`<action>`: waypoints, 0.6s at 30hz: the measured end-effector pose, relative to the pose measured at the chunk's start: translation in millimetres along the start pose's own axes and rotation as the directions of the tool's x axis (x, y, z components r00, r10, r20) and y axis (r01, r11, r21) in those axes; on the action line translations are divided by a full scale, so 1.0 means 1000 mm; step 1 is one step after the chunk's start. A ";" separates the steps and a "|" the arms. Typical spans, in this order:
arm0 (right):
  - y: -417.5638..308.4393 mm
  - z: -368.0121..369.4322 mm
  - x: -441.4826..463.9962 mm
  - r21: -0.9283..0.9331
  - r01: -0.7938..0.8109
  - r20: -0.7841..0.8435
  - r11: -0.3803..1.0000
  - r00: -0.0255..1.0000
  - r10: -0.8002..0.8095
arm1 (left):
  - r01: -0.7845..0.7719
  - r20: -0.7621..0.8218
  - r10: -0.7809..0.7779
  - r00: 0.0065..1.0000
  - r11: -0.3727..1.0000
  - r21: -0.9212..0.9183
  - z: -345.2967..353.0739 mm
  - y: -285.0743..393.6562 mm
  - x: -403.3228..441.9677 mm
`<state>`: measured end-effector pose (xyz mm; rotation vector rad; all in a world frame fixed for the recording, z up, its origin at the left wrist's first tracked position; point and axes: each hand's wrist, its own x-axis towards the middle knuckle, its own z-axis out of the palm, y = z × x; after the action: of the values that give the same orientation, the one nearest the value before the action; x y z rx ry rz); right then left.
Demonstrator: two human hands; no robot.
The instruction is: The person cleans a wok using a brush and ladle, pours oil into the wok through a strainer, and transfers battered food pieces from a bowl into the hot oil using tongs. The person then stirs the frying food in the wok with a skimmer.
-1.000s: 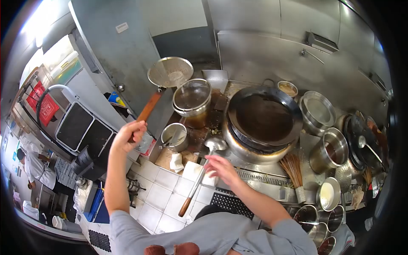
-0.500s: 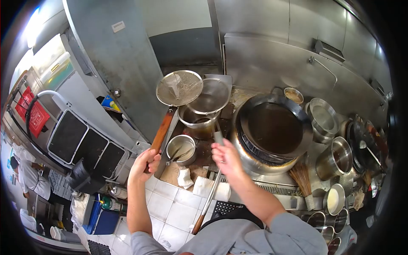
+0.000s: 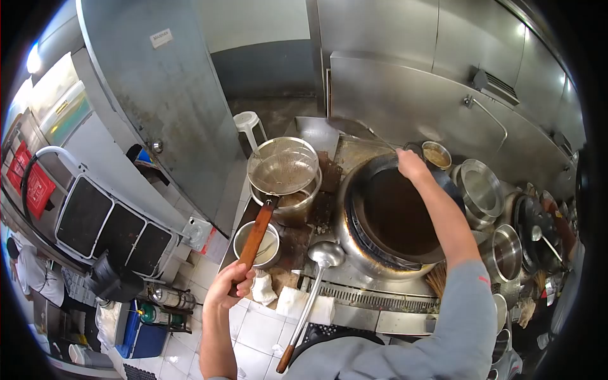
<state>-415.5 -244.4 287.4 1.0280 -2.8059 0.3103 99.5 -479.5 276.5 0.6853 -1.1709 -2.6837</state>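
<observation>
My left hand [image 3: 231, 285] is closed around the wooden handle of a round wire-mesh strainer [image 3: 283, 166], held over a metal pot [image 3: 297, 212]. My right hand [image 3: 413, 164] reaches across the black wok [image 3: 405, 221], which has dark liquid in it. It grips the thin handle of a second strainer [image 3: 348, 126], seen nearly edge-on by the back steel wall, its mesh hard to make out. A ladle [image 3: 326, 254] with a wooden-ended handle lies across the stove front, touched by neither hand. Below the left strainer stands a smaller pot [image 3: 266, 250] with utensils inside.
White cloths [image 3: 294, 303] lie along the stove's front edge. To the right stand a strainer-topped pot [image 3: 480, 187], a steel pot [image 3: 503, 250] and a bamboo brush [image 3: 437, 278]. A white stool [image 3: 248, 123] is behind the stove. A person [image 3: 38, 272] works at far left.
My right hand has swung up and right over the wok, taking its strainer off the pot toward the back wall. The left strainer has come down over the pot, and the ladle's bowl now shows.
</observation>
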 end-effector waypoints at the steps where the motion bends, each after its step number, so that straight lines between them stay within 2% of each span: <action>1: 0.000 0.010 0.009 -0.119 -0.051 0.080 0.992 0.995 0.061 | 0.006 -0.007 -0.006 1.000 1.000 0.000 0.000 -0.001 0.000; 2: 0.011 0.030 0.026 -0.157 -0.052 0.185 0.986 0.979 0.081 | 0.003 0.002 -0.003 1.000 0.997 -0.073 0.001 -0.001 0.000; 3: 0.011 0.027 0.030 -0.152 -0.050 0.188 0.987 0.979 0.079 | 0.001 0.010 0.001 1.000 0.989 -0.145 0.000 -0.001 0.000; 5: 0.002 0.014 0.029 -0.080 -0.147 0.092 0.986 0.984 0.155 | -0.032 -0.016 0.030 0.999 0.990 -0.138 -0.003 -0.004 -0.002; 7: 0.021 0.015 0.029 0.016 -0.120 0.023 0.993 0.992 0.120 | -0.065 -0.049 0.059 0.997 0.989 -0.132 -0.009 -0.005 -0.006; 8: 0.047 0.028 0.027 0.062 0.063 -0.161 0.996 0.986 -0.052 | -0.077 -0.061 0.068 0.996 0.984 -0.158 -0.012 -0.004 -0.008; 9: 0.048 0.028 0.020 0.074 0.253 -0.345 0.965 0.914 -0.214 | -0.092 -0.074 0.080 0.994 0.978 -0.188 -0.016 -0.004 -0.009; 10: 0.049 0.027 0.013 0.356 0.119 -0.180 0.927 0.982 -0.057 | -0.104 -0.084 0.088 0.993 0.971 -0.215 -0.026 -0.006 -0.008; 11: 0.029 0.000 -0.010 0.580 -0.065 0.033 0.812 0.998 0.057 | -0.113 -0.100 0.093 0.991 0.967 -0.227 -0.028 -0.005 -0.010; 12: 0.002 -0.018 -0.034 0.828 -0.245 0.227 0.504 0.969 0.098 | -0.121 -0.111 0.100 0.989 0.971 -0.207 -0.027 -0.002 -0.009; 13: -0.022 -0.026 -0.053 0.827 -0.242 0.231 0.508 0.969 0.086 | -0.127 -0.119 0.106 0.987 0.974 -0.186 -0.027 0.002 -0.007; 14: -0.044 -0.030 -0.071 0.929 -0.286 0.275 0.234 0.958 0.077 | -0.132 -0.127 0.109 0.986 0.974 -0.184 -0.029 0.003 -0.006; 15: -0.065 -0.034 -0.088 0.946 -0.317 0.321 -0.062 0.945 0.058 | -0.134 -0.135 0.109 0.985 0.972 -0.191 -0.031 0.006 -0.006; 17: -0.102 -0.035 -0.118 0.902 -0.358 0.346 -0.241 0.934 -0.091 | -0.138 -0.130 0.105 0.986 0.949 -0.285 -0.036 0.009 -0.008; 18: -0.122 -0.036 -0.133 0.865 -0.378 0.361 -0.331 0.926 -0.114 | -0.134 -0.141 0.096 0.985 0.949 -0.286 -0.041 0.006 -0.011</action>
<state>-233.1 -244.5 313.3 0.6487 -2.0908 3.2830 127.7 -507.7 260.1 0.7003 -0.7340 -2.5958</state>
